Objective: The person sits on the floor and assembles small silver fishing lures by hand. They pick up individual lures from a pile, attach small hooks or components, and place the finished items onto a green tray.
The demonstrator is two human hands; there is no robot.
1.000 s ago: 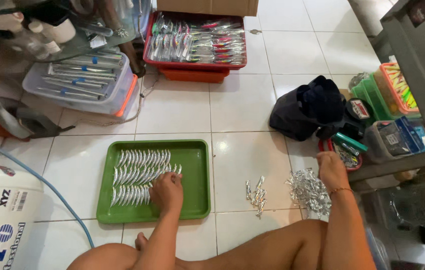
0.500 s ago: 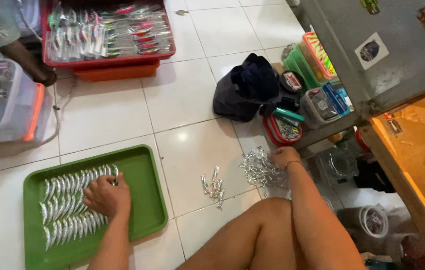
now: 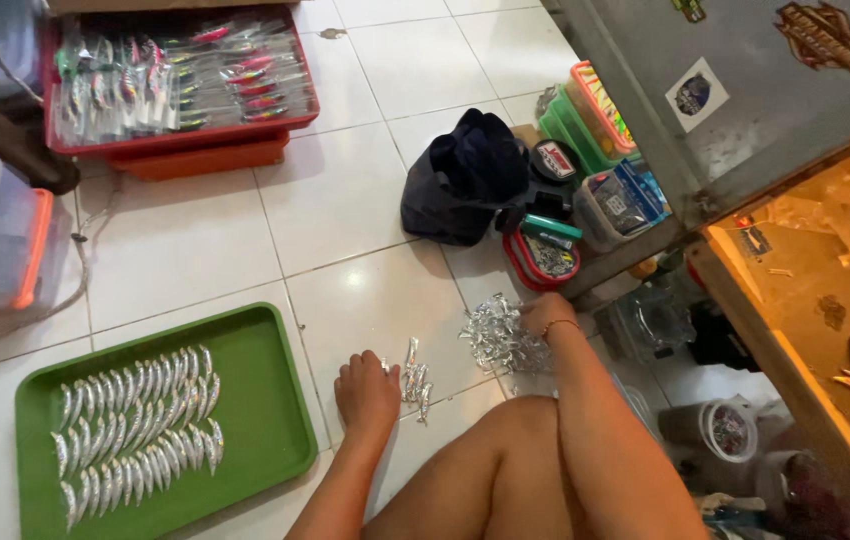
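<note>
We have two full rows of silver fish lures (image 3: 135,425) lined up on the green tray (image 3: 255,400), our left hand (image 3: 367,392) fingers curled on the small floor cluster (image 3: 415,375) to its right, while our right hand (image 3: 545,312), grip hidden, rests at the larger unsorted pile (image 3: 500,338).

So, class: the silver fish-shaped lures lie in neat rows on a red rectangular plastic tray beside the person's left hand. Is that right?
Not quite. The head view shows the silver fish-shaped lures lined up on a green rectangular plastic tray, not a red one. The rest holds: they lie in neat rows, and the tray sits beside the person's left hand.
</note>
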